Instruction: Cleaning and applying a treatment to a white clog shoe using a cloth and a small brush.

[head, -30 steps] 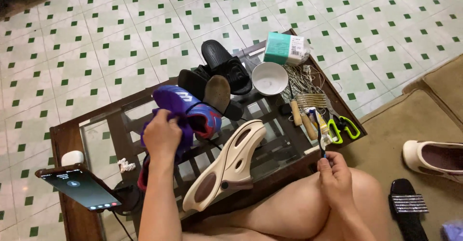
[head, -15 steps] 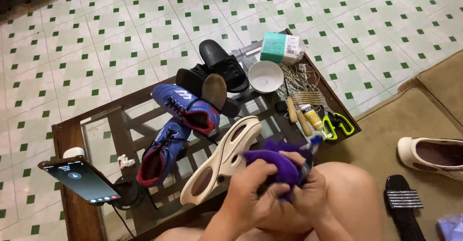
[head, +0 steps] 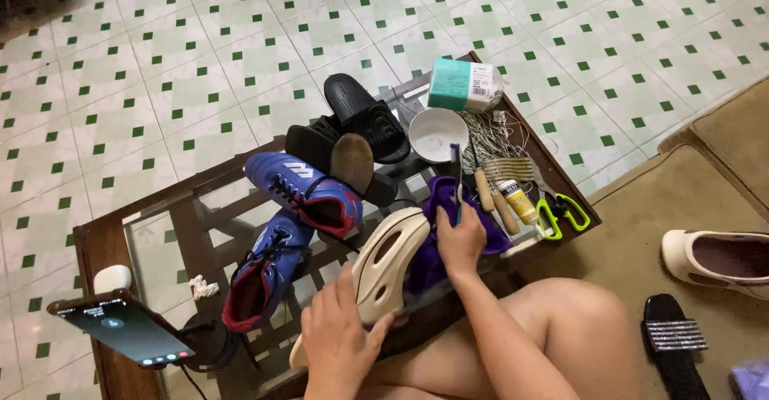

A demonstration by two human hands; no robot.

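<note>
Head view: left hand (head: 340, 337) grips cream perforated foam clog (head: 384, 268); right hand (head: 460, 240) clasps purple cloth (head: 436, 232), toothbrush (head: 456, 177)

A cream foam clog (head: 384, 268) with large oval holes lies tilted on the glass table (head: 160, 232). A crumpled purple cloth (head: 436, 240) sits touching its toe end, beside an upright toothbrush (head: 456, 177).

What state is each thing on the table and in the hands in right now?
Left hand: gripping the cream clog.
Cream clog: tilted, held at its near end.
Right hand: holding purple cloth and toothbrush.
Purple cloth: bunched beside the clog.
Toothbrush: upright.
White bowl: upright, looks empty.
Blue boots: lying on the table.
Phone: screen lit, propped.
</note>
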